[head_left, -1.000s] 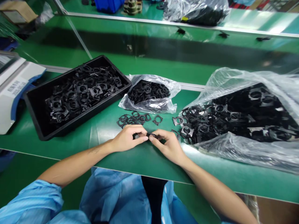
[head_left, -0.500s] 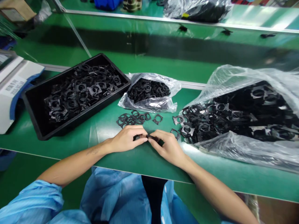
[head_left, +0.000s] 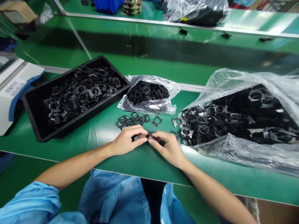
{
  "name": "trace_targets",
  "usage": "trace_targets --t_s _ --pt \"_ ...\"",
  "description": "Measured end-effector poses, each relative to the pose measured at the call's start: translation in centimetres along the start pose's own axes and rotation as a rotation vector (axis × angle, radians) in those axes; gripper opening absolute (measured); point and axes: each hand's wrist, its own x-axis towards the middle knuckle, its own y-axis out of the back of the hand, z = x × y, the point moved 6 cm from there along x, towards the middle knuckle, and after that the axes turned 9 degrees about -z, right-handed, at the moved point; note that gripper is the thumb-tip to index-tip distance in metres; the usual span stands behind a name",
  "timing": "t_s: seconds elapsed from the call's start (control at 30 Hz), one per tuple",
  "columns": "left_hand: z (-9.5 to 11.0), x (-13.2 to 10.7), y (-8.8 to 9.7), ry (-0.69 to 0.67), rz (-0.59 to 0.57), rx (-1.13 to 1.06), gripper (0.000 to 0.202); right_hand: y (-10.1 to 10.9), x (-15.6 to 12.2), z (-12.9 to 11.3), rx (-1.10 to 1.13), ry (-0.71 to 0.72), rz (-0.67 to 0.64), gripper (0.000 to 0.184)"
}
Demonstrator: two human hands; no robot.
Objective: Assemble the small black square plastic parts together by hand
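Observation:
Between my hands, just above the green table, is a thin black frame-like part (head_left: 151, 136), seen nearly edge-on and mostly covered by fingers. My left hand (head_left: 128, 139) pinches its left end between thumb and fingertips. From the other side my right hand (head_left: 166, 145) grips it, thumb below and fingers curled over. Beyond my left hand lies a small loose pile of black rings (head_left: 133, 119), with one separate eared ring (head_left: 156, 121) to its right. Right of my right hand, square black plates with round holes (head_left: 187, 132) spill from a large clear bag (head_left: 219, 152).
A black tray (head_left: 77, 126) full of black plates stands at the left, beside a white-and-blue machine (head_left: 17, 85). A smaller clear bag (head_left: 149, 107) of black rings sits behind the pile. Along the back runs a raised shelf edge (head_left: 149, 22) with a blue bin (head_left: 108, 5).
The view has shifted slightly, so the table things sit a little lower. Both hands stay together on the black part, with barely any movement.

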Motion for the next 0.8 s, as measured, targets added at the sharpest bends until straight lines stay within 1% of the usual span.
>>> trace_targets --t_s 0.1,0.17,0.27,0.4,0.53,0.67,0.8 --pt "-0.5 0.1 0.1 0.046 0.029 -0.099 0.014 -0.3 0.0 0.6 0.101 -0.031 -0.007 0.019" --pt "-1.0 0.1 0.1 0.096 0.027 -0.187 0.017 -0.4 0.0 0.9 0.165 -0.053 0.013 0.022" --pt "-1.5 0.1 0.1 0.145 0.029 -0.272 0.019 0.1 -0.1 0.9 0.148 -0.057 0.067 0.025" --pt "-1.4 0.0 0.3 0.122 0.081 -0.241 0.015 0.7 -0.1 0.3 0.043 -0.009 0.097 0.027" --pt "-1.2 0.0 0.7 0.103 0.109 -0.212 0.017 0.5 -0.1 0.5 0.086 -0.033 0.089 0.028" --pt "-1.2 0.1 0.8 0.109 0.093 -0.198 0.019 0.2 -0.1 0.9 0.129 -0.046 0.099 0.026" --pt "-1.2 0.1 0.7 0.112 0.059 -0.211 0.022 0.4 -0.1 0.5 0.113 -0.016 0.112 0.023"
